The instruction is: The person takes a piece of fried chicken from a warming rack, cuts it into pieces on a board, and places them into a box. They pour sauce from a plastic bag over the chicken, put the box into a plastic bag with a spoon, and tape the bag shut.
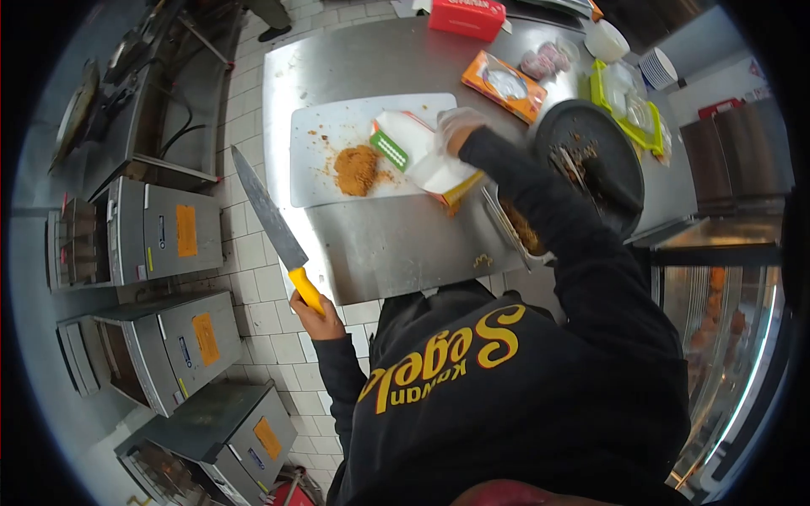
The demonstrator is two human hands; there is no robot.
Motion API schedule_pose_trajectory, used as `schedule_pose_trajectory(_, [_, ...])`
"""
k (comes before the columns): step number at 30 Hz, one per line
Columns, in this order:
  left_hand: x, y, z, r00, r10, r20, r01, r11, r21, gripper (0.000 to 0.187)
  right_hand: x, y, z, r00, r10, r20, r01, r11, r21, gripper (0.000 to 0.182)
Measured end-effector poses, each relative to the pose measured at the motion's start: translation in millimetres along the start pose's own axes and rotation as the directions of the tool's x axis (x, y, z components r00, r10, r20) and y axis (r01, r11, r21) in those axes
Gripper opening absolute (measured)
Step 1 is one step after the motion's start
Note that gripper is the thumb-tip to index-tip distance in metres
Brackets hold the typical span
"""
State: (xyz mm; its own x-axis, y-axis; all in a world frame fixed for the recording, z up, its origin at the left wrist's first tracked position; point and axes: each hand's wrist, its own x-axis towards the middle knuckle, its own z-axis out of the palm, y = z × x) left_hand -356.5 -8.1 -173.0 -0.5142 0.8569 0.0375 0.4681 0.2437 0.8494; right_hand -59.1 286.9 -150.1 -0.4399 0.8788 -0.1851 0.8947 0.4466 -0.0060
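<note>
white tiled floor (255, 253) | grey steel cabinets (170, 202) (orange labels (186, 231)) | lit glass display case (717, 363)

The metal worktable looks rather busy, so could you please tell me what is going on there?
A person holds a yellow-handled knife in the left hand, beside the edge of the metal worktable. The right hand, apparently in a clear glove, is at an opened box; blur hides whether it grips it. A breaded piece lies on the white cutting board, crumbs around it.
</note>
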Motion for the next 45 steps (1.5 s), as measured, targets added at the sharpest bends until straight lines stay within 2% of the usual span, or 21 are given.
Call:
schedule_pose_trajectory(2, [7, 3, -1, 0.999, 0.032, 0.030, -0.032, 0.999, -0.026, 0.039, 9, 37, 32, 0.953, -0.043, 0.300, 0.049, 0.999, -0.013, 0.023])
schedule_pose_trajectory(5, [19, 8, 0, 0.995, 0.039, 0.092, -0.033, 0.997, -0.067, 0.038, -3, 54, 22, 0.980, 0.011, 0.198, -0.005, 0.999, -0.032, 0.021])
schedule_pose_trajectory(7, [29, -3, 6, 0.989, 0.081, 0.121, -0.064, 0.988, -0.141, 0.037, -8, 62, 7, 0.923, 0.385, -0.014, -0.386, 0.922, -0.031, 0.020])
schedule_pose_trajectory(9, [33, 8, 9, 0.968, 0.026, 0.248, 0.053, 0.950, -0.307, 0.036, -39, 51, -28, 0.909, 0.403, -0.105, -0.397, 0.915, 0.073, 0.022])
schedule_pose_trajectory(10, [37, 24, 13, 0.931, -0.015, 0.364, 0.189, 0.875, -0.447, 0.035, -57, 35, -48, 0.891, 0.408, -0.200, -0.378, 0.910, 0.172, 0.024])
schedule_pose_trajectory(12, [39, 52, 30, 0.897, 0.061, 0.439, 0.274, 0.701, -0.658, 0.036, -80, 11, -54, 0.906, 0.098, -0.412, -0.053, 0.991, 0.120, 0.031])
schedule_pose_trajectory(13, [39, 60, 39, 0.861, 0.059, 0.505, 0.376, 0.594, -0.711, 0.043, -93, -19, -61, 0.904, 0.098, -0.417, 0.046, 0.946, 0.321, 0.033])
schedule_pose_trajectory(16, [26, 85, 66, 0.725, 0.167, 0.668, 0.595, 0.336, -0.730, 0.057, -123, -99, -49, 0.913, -0.114, -0.393, 0.367, 0.653, 0.663, 0.038])
schedule_pose_trajectory(17, [18, 89, 72, 0.709, 0.186, 0.680, 0.594, 0.362, -0.719, 0.056, -125, -112, -50, 0.979, -0.199, -0.034, 0.056, 0.107, 0.993, 0.039])
schedule_pose_trajectory(18, [12, 96, 77, 0.713, 0.188, 0.676, 0.590, 0.360, -0.723, 0.056, -125, -121, -51, 0.861, -0.460, 0.214, -0.414, -0.394, 0.820, 0.040])
schedule_pose_trajectory(19, [7, 106, 81, 0.700, 0.238, 0.674, 0.567, 0.389, -0.726, 0.050, -127, -128, -47, 0.859, -0.464, 0.216, -0.416, -0.387, 0.823, 0.040])
schedule_pose_trajectory(21, [13, 105, 83, 0.689, 0.281, 0.669, 0.541, 0.414, -0.732, 0.044, -127, -138, -26, 0.987, -0.109, 0.119, -0.155, -0.441, 0.884, 0.046])
schedule_pose_trajectory(23, [37, 89, 84, 0.569, 0.464, 0.679, -0.181, 0.876, -0.447, 0.034, -124, -130, -6, 0.987, 0.086, 0.133, -0.097, -0.340, 0.935, 0.046])
schedule_pose_trajectory(25, [66, 117, 68, 0.489, 0.377, 0.787, -0.345, 0.912, -0.223, 0.029, -126, -118, 5, 0.952, 0.282, 0.120, -0.055, -0.227, 0.972, 0.047])
schedule_pose_trajectory(27, [83, 161, 56, 0.497, 0.320, 0.807, -0.550, 0.835, 0.008, 0.022, -126, -103, 9, 0.897, 0.339, 0.283, -0.372, 0.235, 0.898, 0.042])
schedule_pose_trajectory(28, [90, 166, 67, 0.477, 0.519, 0.709, -0.639, 0.759, -0.125, 0.018, -128, -103, 18, 0.900, 0.331, 0.285, -0.373, 0.242, 0.896, 0.042])
schedule_pose_trajectory(30, [109, 171, 101, 0.363, 0.803, 0.473, -0.821, 0.516, -0.246, 0.019, -135, -113, 39, 0.956, 0.260, 0.134, -0.292, 0.839, 0.458, 0.041])
schedule_pose_trajectory(32, [133, 158, 150, 0.277, 0.892, 0.357, -0.899, 0.372, -0.230, 0.024, -135, -125, 39, 0.931, 0.333, 0.151, -0.361, 0.778, 0.514, 0.039])
schedule_pose_trajectory(34, [153, 132, 190, 0.247, 0.851, 0.464, -0.945, 0.318, -0.080, 0.037, -138, -126, 71, 0.963, 0.234, 0.133, -0.269, 0.856, 0.442, 0.038])
schedule_pose_trajectory(38, [163, 119, 204, 0.271, 0.751, 0.602, -0.915, 0.395, -0.081, 0.044, -126, -135, 21, 0.867, 0.303, 0.395, -0.485, 0.697, 0.528, 0.030])
schedule_pose_trajectory(45, [167, 107, 212, 0.310, 0.697, 0.647, -0.909, 0.417, -0.014, 0.045, -109, -123, 39, 0.877, 0.171, 0.448, -0.382, 0.814, 0.437, 0.040])
